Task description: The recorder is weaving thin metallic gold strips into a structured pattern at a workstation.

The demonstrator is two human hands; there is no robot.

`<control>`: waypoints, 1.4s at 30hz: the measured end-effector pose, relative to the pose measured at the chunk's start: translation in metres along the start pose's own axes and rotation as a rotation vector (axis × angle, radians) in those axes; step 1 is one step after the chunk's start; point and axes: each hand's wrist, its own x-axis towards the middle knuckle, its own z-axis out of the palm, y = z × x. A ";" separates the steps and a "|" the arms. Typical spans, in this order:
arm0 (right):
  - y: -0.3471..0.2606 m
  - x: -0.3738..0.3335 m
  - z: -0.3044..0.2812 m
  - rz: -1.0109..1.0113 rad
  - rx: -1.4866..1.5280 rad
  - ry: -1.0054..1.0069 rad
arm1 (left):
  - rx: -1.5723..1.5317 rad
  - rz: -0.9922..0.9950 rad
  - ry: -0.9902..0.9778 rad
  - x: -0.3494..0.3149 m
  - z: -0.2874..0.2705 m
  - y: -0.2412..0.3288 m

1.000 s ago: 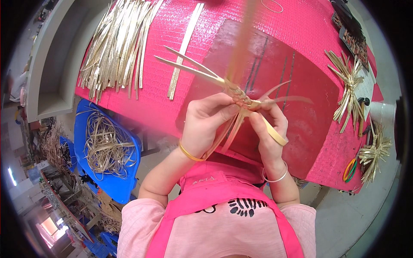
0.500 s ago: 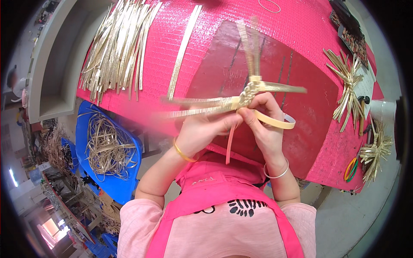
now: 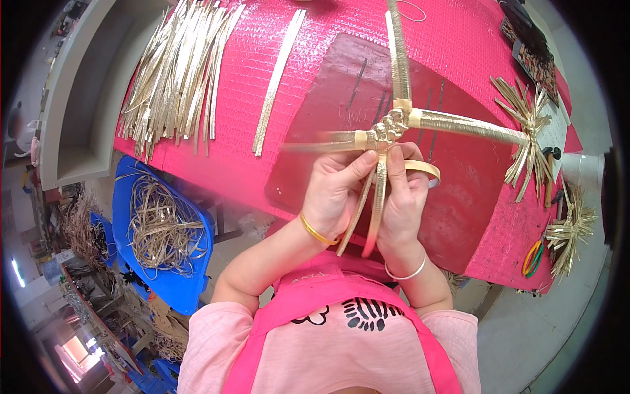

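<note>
Between my hands is a knotted piece woven from gold strips (image 3: 390,126). Bundles of strips run from it to the left, the top and the right, each bound near the weave with cream tape. Loose strip ends (image 3: 378,197) hang down toward my apron. My left hand (image 3: 338,187) pinches the weave's lower edge between thumb and fingers. Close beside it, my right hand (image 3: 403,203) grips the same edge around the hanging strips. A roll of cream tape (image 3: 425,171) rests against my right fingers; how it is held there is partly hidden.
A dark red mat (image 3: 472,197) lies on the pink-covered table (image 3: 236,98). Many gold strips (image 3: 180,75) lie at far left, with a narrow bundle (image 3: 279,82) beside them. A blue bin (image 3: 187,292) holds tangled strips. Tied gold bundles (image 3: 528,134) and a hammer (image 3: 549,177) are at right.
The woven piece has turned and risen slightly, with one bundle now stretching far right. Strip ends now hang between my hands. My left hand has shifted right, nearer the right one.
</note>
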 end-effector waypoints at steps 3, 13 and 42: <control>-0.001 0.000 -0.006 0.124 0.149 0.011 | -0.061 -0.002 0.077 -0.001 -0.002 -0.014; -0.034 0.039 -0.072 0.006 -1.158 -0.489 | 0.070 0.255 0.111 -0.002 0.002 -0.001; -0.069 0.083 -0.017 0.181 -0.960 -0.703 | 2.178 0.852 0.579 0.137 -0.105 0.100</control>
